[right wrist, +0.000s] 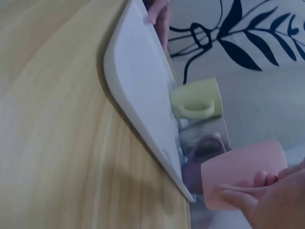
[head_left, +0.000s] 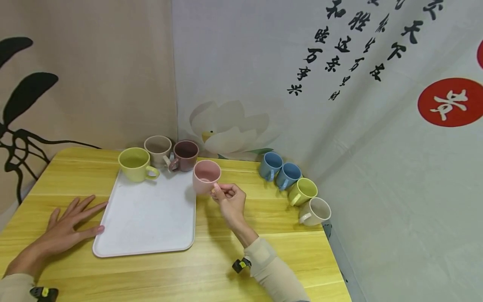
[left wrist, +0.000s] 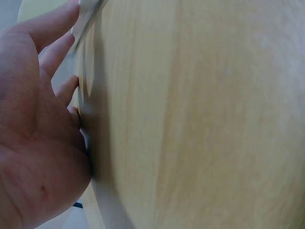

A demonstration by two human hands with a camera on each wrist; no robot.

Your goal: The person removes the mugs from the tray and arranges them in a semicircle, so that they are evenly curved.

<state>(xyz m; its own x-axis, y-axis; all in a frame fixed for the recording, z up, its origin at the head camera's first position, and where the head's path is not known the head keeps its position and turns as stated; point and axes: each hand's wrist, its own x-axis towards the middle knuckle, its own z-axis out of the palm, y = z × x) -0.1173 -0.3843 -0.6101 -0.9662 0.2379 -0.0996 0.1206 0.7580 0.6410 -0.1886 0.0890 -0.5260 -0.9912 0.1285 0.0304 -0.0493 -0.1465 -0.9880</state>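
My right hand (head_left: 231, 204) pinches the handle of a pink mug (head_left: 206, 174), held upright by the right edge of a white tray (head_left: 151, 222). In the right wrist view the pink mug (right wrist: 243, 171) overlaps a dark mauve mug. My left hand (head_left: 66, 230) lies spread on the table, its thumb and index fingertips right at the tray's left edge. At the tray's far end stand a yellow-green mug (head_left: 134, 164), a beige-grey mug (head_left: 157, 151) and the dark mauve mug (head_left: 185, 155). In the left wrist view, the left hand (left wrist: 43, 124) has its fingers extended.
Along the table's right edge stand two blue mugs (head_left: 271, 165), (head_left: 288, 175), a smaller yellow-green mug (head_left: 303, 191) and a cream mug (head_left: 315, 211). Printed wall hangings (head_left: 241, 75) rise behind the wooden table (head_left: 151, 277).
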